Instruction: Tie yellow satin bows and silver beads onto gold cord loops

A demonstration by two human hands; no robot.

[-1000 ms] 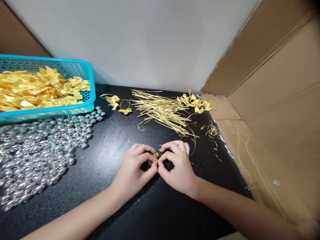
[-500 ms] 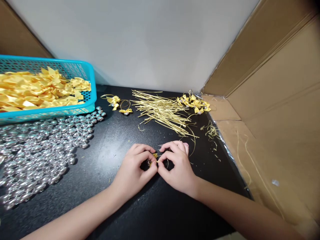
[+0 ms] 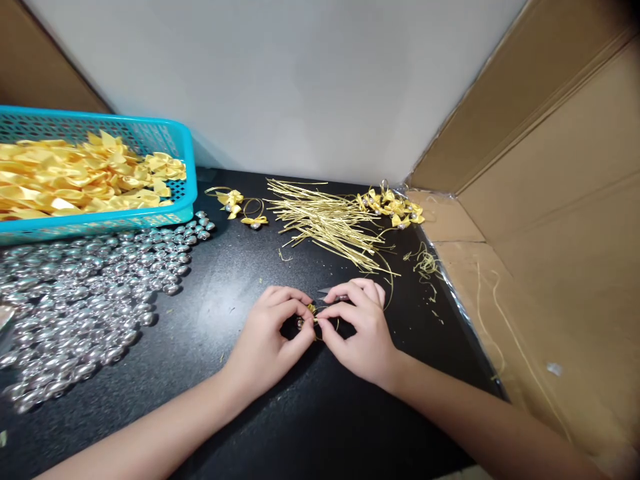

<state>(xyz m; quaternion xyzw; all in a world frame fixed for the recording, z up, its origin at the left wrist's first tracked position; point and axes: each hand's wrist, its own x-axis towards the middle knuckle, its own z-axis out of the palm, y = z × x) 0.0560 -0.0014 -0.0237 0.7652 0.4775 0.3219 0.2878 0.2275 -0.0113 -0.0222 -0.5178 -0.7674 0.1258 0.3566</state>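
Observation:
My left hand (image 3: 267, 337) and my right hand (image 3: 360, 330) meet at the middle of the black table (image 3: 240, 280), fingertips pinched together. Between them sits a small yellow ribbon bow with a silver bead (image 3: 309, 316) and a thin gold cord, gripped from both sides. Just beyond my hands lies a bundle of gold cords (image 3: 327, 220). Two finished bows with loops (image 3: 243, 208) lie behind them, and a small heap of finished bows (image 3: 393, 205) rests at the back right.
A teal basket (image 3: 180, 150) full of yellow ribbon bows stands at the back left. Several silver beads (image 3: 80, 293) spread over the left of the table. A cardboard wall (image 3: 550, 200) borders the right side, a white wall the back.
My hands stay together on the bow, fingers shifting slightly. The view has drifted a little, nothing else on the table moved.

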